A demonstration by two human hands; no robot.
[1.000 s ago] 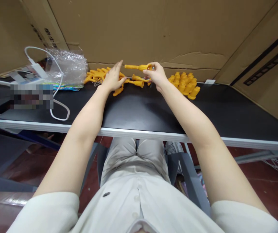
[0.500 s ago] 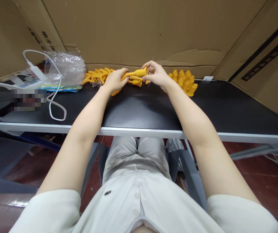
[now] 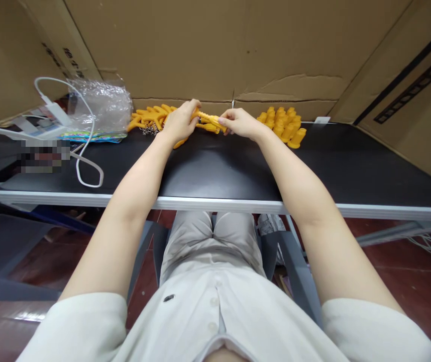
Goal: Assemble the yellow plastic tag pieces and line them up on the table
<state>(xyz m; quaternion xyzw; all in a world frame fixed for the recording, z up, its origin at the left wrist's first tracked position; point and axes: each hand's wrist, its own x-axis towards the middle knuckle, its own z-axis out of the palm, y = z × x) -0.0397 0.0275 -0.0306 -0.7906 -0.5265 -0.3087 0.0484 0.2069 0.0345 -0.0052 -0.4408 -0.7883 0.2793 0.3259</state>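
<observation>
My left hand (image 3: 181, 122) is closed round one end of a yellow plastic piece with a ribbed shaft (image 3: 205, 116), over the right side of a yellow heap. My right hand (image 3: 240, 122) pinches the other end, its fingertips covering that tip. Just under the held piece lie similar yellow parts (image 3: 211, 128), partly hidden. Left of my left hand is the heap of branched yellow pieces (image 3: 150, 116), with small metal chains (image 3: 149, 130) at its front. Beyond my right hand stand several yellow flared sleeves (image 3: 286, 125), packed close together.
Cardboard walls (image 3: 200, 50) rise behind the black tabletop (image 3: 219, 173). At the left are clear plastic wrap (image 3: 104, 108), a white cable (image 3: 94, 120) and a blurred-out patch. A small white card (image 3: 321, 120) lies at the back right.
My right hand has moved slightly down and closed on the yellow piece's end, covering the flared part that showed before. My left hand keeps its hold.
</observation>
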